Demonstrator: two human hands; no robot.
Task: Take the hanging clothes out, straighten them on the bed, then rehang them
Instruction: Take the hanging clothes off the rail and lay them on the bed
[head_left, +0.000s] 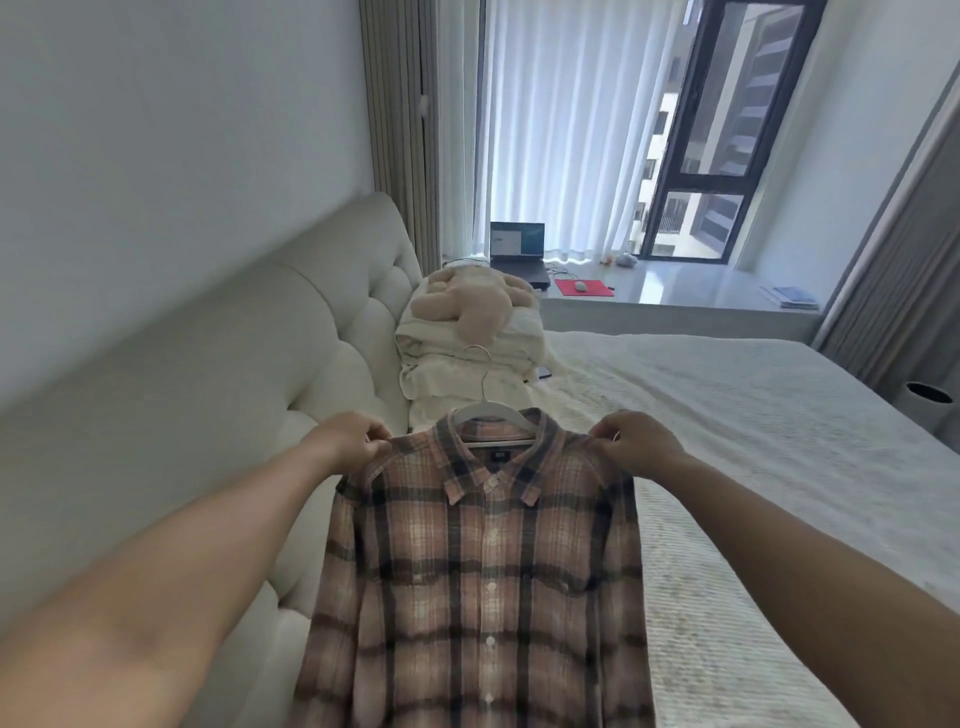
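Observation:
A pink and dark plaid button-up shirt (483, 577) lies front side up along the left part of the white bed (753, 415), buttoned, with its collar toward the pillows. A white hanger (491, 410) sits inside the collar, its hook pointing at the pillows. My left hand (348, 441) pinches the shirt's left shoulder seam. My right hand (636, 441) pinches the right shoulder seam. Both sleeves run down beside the body; the hem is out of frame.
A padded cream headboard (291, 338) runs along the left. Folded bedding and pillows (467, 358) with a plush toy (472, 301) lie beyond the hanger. A window ledge holds a laptop (519, 252) and a red mouse pad (583, 287). A dark bin (930, 395) stands at the right.

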